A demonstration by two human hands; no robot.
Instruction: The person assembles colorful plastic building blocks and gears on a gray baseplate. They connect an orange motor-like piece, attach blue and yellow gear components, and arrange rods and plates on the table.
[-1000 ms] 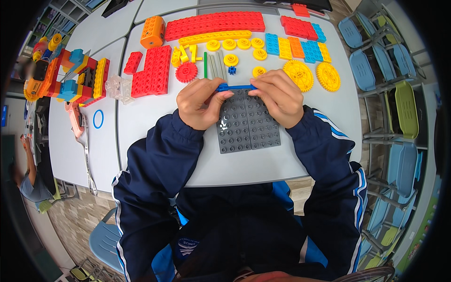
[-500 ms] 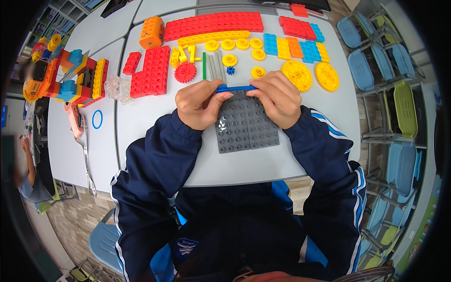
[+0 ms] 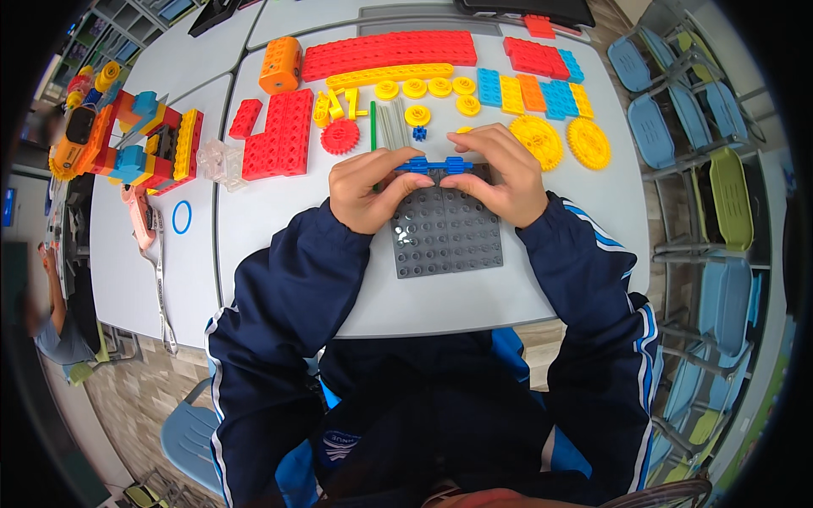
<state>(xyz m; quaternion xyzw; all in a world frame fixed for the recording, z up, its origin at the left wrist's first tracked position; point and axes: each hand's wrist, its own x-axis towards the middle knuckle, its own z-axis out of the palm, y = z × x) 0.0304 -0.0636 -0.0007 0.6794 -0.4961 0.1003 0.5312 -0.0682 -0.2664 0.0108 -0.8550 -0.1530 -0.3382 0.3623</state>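
A short blue rod-like piece with ribbed thicker ends [image 3: 436, 167] spans the gap between my two hands. Its left end is pinched between thumb and fingers of my left hand [image 3: 366, 188], and its right end is in the same kind of pinch in my right hand [image 3: 511, 179]. Just beneath lies a dark grey studded baseplate [image 3: 447, 241] with a seam down its middle, its far edge partly covered by my hands. A small blue pinion [image 3: 419, 134] stands beyond the held piece, near the clear grey rods [image 3: 393, 124].
Red bricks [image 3: 278, 134], a red gear [image 3: 340, 136], small yellow wheels [image 3: 417, 116] and large yellow gears [image 3: 535, 141] lie beyond my hands. A built model [image 3: 140, 140] stands at the left, near a blue ring [image 3: 181, 217]. Stacked chairs [image 3: 728, 203] line the right side.
The blue piece has turned in my fingers, so its ribbed ends now show. Both hands have moved slightly, and the right fingers have lifted a little higher.
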